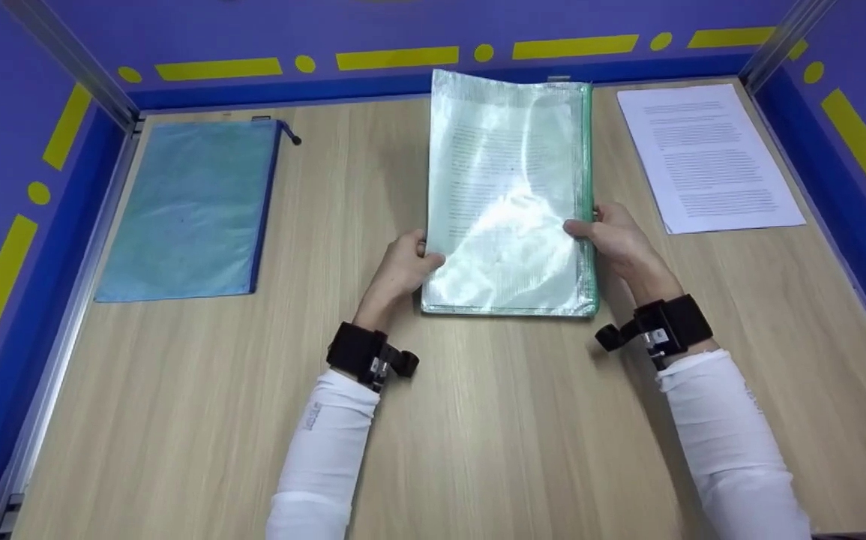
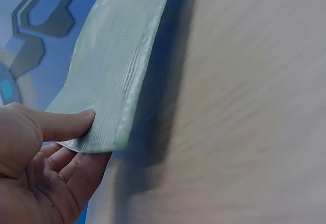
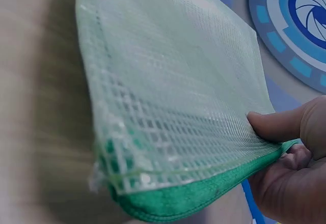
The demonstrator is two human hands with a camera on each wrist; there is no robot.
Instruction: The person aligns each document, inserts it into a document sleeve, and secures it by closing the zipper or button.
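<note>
A clear, green-edged zip document pouch [image 1: 507,187] with a printed sheet showing through it is held up by both hands at the middle of the table. My left hand [image 1: 404,266] pinches its left edge, thumb on top and fingers beneath, as the left wrist view shows. On the opposite side my right hand [image 1: 620,236] pinches the green zip edge [image 3: 188,198], thumb over the mesh face. Under the pouch, a dark shadow falls on the wood in the left wrist view.
A blue zip pouch [image 1: 189,210] lies at the left of the wooden table [image 1: 477,450], its zip pull pointing right. Printed white paper [image 1: 710,157] lies at the right. Blue panels [image 1: 403,30] with yellow marks wall the back and sides.
</note>
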